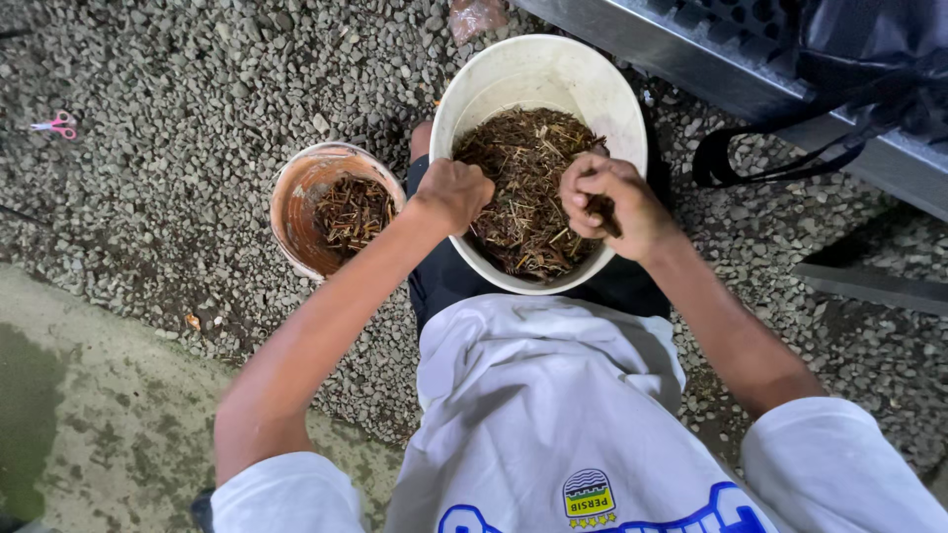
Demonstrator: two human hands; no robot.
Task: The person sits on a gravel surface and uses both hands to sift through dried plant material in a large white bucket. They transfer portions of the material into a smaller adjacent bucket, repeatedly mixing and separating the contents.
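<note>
Seen from above, over a white shirt [538,415] and dark shorts [444,281]. On the lap, a large white bucket [538,69], tilted a little toward the body, about half full of brown plant litter [518,188]: dry stalks, twigs and dark crumbs. Left hand [452,192] clenched into a fist at the near left rim of the bucket, knuckles up, touching the rim and the edge of the litter; whether anything sits inside the fist, cannot tell. Right hand [612,202] over the right side of the bucket, fingers curled and pinched on a small dark clump of the litter, just above the heap. Both hands close together, the heap between them.

Just left of the white bucket, on the gravel ground [178,148], a smaller orange-stained bucket [296,197] with a thin layer of short brown stalks [351,209] at its bottom. Far left on the gravel, well apart, small pink scissors [54,125]. Upper right, a grey metal ledge [691,54] with a black bag [869,59] on it, straps hanging down. Lower left, a flat concrete slab [99,415] bordering the gravel.
</note>
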